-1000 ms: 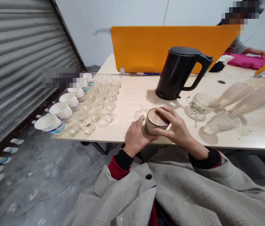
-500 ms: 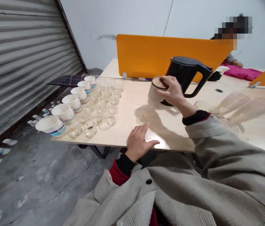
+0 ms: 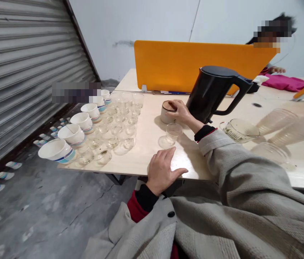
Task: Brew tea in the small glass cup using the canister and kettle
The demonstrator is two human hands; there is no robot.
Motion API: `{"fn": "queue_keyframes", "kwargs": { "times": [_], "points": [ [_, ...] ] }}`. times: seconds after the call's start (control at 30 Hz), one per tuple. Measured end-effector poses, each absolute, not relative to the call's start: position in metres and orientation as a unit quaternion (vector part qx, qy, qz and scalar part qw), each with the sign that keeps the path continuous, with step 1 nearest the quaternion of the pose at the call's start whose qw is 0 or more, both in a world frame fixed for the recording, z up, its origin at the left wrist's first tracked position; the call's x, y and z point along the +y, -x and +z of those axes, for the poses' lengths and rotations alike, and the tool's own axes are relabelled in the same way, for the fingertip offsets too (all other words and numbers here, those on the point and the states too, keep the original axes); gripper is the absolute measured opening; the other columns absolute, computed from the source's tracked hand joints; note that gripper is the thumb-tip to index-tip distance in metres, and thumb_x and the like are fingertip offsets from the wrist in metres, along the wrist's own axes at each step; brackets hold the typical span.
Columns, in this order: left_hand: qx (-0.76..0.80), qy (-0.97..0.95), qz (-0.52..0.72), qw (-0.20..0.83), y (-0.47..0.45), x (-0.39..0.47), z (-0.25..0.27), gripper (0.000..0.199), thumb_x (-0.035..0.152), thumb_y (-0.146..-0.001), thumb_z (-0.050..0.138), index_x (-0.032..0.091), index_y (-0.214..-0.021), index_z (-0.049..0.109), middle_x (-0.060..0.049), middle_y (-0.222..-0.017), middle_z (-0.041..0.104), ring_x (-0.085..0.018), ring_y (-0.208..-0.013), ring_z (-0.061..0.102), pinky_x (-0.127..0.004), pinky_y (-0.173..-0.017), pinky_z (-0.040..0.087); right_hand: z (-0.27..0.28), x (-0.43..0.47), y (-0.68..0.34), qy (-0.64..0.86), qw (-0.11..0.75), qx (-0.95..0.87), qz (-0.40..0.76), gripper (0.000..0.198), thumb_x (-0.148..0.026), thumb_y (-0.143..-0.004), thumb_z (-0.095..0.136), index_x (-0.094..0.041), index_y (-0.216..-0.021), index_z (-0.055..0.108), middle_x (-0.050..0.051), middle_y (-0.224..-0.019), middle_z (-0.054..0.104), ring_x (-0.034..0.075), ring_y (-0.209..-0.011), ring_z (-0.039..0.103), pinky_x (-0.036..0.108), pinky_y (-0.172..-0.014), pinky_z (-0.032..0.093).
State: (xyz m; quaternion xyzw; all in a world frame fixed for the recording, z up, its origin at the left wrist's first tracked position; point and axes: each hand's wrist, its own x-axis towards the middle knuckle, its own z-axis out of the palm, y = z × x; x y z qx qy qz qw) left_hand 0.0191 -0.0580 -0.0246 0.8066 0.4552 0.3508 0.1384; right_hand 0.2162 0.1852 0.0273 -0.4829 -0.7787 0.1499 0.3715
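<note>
My right hand (image 3: 180,110) is closed on a small cream-coloured jar (image 3: 166,117) with a dark rim and a brown top, its fingers over the top and side. The jar appears to rest on the table. Just in front of it is a clear plastic cup (image 3: 173,133). My left hand (image 3: 162,171) lies at the table's front edge, fingers stretched and thumb apart, holding nothing. To the right of the jar stands a black electric kettle (image 3: 212,93). A clear glass bowl (image 3: 239,131) with green tea leaves in it is beyond my right forearm.
Rows of clear cups (image 3: 114,127) with bits of leaf cover the table's left part, beside a row of white paper tubs (image 3: 72,135). Stacked clear cups (image 3: 278,120) lie at right. An orange divider (image 3: 165,66) stands behind; another person's hand (image 3: 278,69) is beyond it.
My right hand has moved the jar left, away from the kettle, and down. My left hand stays spread at the table edge. The view has shifted slightly.
</note>
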Motion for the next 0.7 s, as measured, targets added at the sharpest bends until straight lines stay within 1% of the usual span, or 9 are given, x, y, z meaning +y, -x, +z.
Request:
{"fn": "queue_keyframes", "kwargs": {
  "times": [0.07,0.13,0.23,0.3,0.37,0.47,0.57,0.67,0.7],
  "points": [
    [0.458,-0.805,0.349,0.14,-0.019,-0.058,-0.025,0.086,0.073,-0.085,0.079,0.021,-0.15,0.057,-0.016,-0.143,0.072,-0.036,-0.128,0.068,-0.054,-0.108,0.057,0.03,0.185,-0.218,0.488,0.354,-0.785,0.146,0.077,-0.06,-0.081,0.08,-0.022,-0.147,0.065,0.018,-0.15,0.058,0.033,-0.141,0.055,0.055,-0.124,0.043],
    [0.459,-0.805,0.349,0.142,-0.018,-0.057,-0.025,0.086,0.072,-0.085,0.079,0.021,-0.151,0.057,-0.015,-0.144,0.072,-0.036,-0.129,0.068,-0.054,-0.109,0.057,0.034,0.181,-0.222,0.497,0.341,-0.786,0.135,0.08,-0.061,-0.081,0.08,-0.02,-0.149,0.064,0.019,-0.153,0.056,0.036,-0.147,0.052,0.056,-0.127,0.041],
    [0.461,-0.804,0.344,0.148,-0.018,-0.056,-0.024,0.082,0.068,-0.087,0.08,0.022,-0.151,0.057,-0.015,-0.144,0.072,-0.036,-0.13,0.068,-0.054,-0.11,0.057,0.043,0.162,-0.233,0.509,0.366,-0.773,0.095,0.079,-0.06,-0.086,0.076,-0.017,-0.151,0.063,0.021,-0.157,0.055,0.039,-0.152,0.048,0.059,-0.128,0.04],
    [0.463,-0.803,0.343,0.152,-0.018,-0.056,-0.023,0.076,0.064,-0.089,0.08,0.023,-0.149,0.059,-0.015,-0.144,0.072,-0.035,-0.13,0.068,-0.055,-0.111,0.057,0.051,0.14,-0.242,0.511,0.411,-0.752,0.071,0.073,-0.057,-0.09,0.073,-0.02,-0.152,0.062,0.02,-0.158,0.055,0.039,-0.149,0.051,0.061,-0.123,0.046],
    [0.464,-0.799,0.349,0.157,-0.017,-0.057,-0.023,0.07,0.06,-0.091,0.08,0.023,-0.147,0.06,-0.014,-0.143,0.072,-0.035,-0.131,0.067,-0.055,-0.112,0.056,0.06,0.113,-0.253,0.515,0.455,-0.724,0.063,0.068,-0.055,-0.093,0.069,-0.024,-0.153,0.061,0.017,-0.157,0.057,0.039,-0.143,0.057,0.061,-0.113,0.055],
    [0.468,-0.781,0.377,0.172,-0.016,-0.055,-0.024,0.062,0.052,-0.094,0.079,0.023,-0.146,0.061,-0.014,-0.145,0.071,-0.034,-0.136,0.065,-0.056,-0.118,0.054,0.066,0.075,-0.266,0.533,0.497,-0.682,0.067,0.063,-0.054,-0.095,0.066,-0.025,-0.151,0.062,0.016,-0.152,0.061,0.036,-0.133,0.065,0.059,-0.108,0.059],
    [0.482,-0.737,0.419,0.219,-0.015,-0.045,-0.026,0.062,0.039,-0.097,0.074,0.019,-0.153,0.055,-0.018,-0.158,0.061,-0.034,-0.144,0.06,-0.054,-0.118,0.055,0.058,0.049,-0.269,0.541,0.488,-0.668,0.153,0.058,-0.051,-0.094,0.066,-0.024,-0.145,0.065,0.016,-0.141,0.069,0.034,-0.127,0.069,0.06,-0.111,0.057],
    [0.495,-0.691,0.429,0.305,-0.016,-0.024,-0.027,0.07,0.027,-0.097,0.064,0.017,-0.164,0.042,-0.021,-0.171,0.045,-0.031,-0.134,0.068,-0.044,-0.096,0.066,0.04,0.035,-0.259,0.529,0.426,-0.677,0.285,0.053,-0.047,-0.095,0.064,-0.024,-0.142,0.067,0.015,-0.136,0.073,0.034,-0.126,0.069,0.061,-0.109,0.057],
    [0.497,-0.684,0.424,0.325,-0.017,-0.017,-0.028,0.073,0.025,-0.096,0.063,0.017,-0.165,0.04,-0.022,-0.171,0.045,-0.031,-0.133,0.069,-0.042,-0.091,0.067,0.034,0.032,-0.255,0.52,0.411,-0.679,0.315,0.051,-0.046,-0.095,0.062,-0.024,-0.141,0.068,0.015,-0.135,0.073,0.033,-0.125,0.069,0.061,-0.108,0.057]
  ]
}}
